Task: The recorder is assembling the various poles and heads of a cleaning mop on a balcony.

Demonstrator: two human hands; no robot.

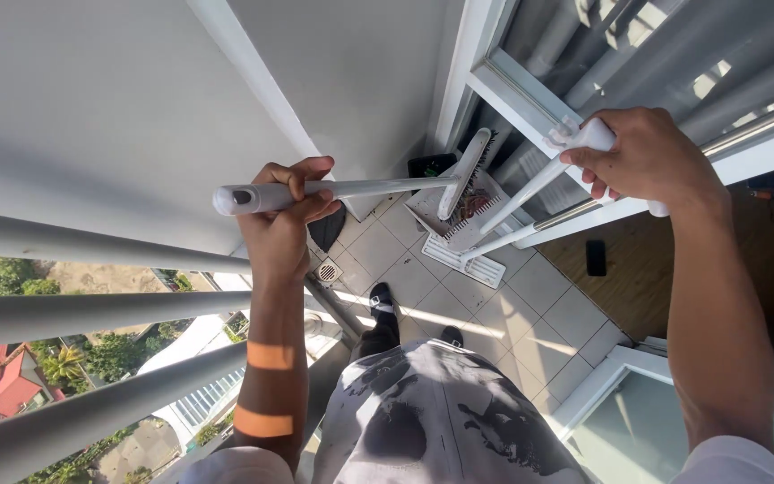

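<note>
I look straight down at a tiled balcony floor (423, 278). My left hand (287, 222) grips the grey handle of a broom (378, 187), whose white brush head (463, 170) rests over a white dustpan (459, 211) holding dirt. My right hand (642, 157) is closed around the white handle of that dustpan (530, 186), which runs down to the pan. My feet in black sandals (381, 298) stand on the tiles below.
Grey horizontal railing bars (91, 314) run along the left with rooftops and trees far below. A floor drain (328, 271) and a dark object sit near the wall. A white door frame (530, 99) and wooden floor (629, 269) lie to the right.
</note>
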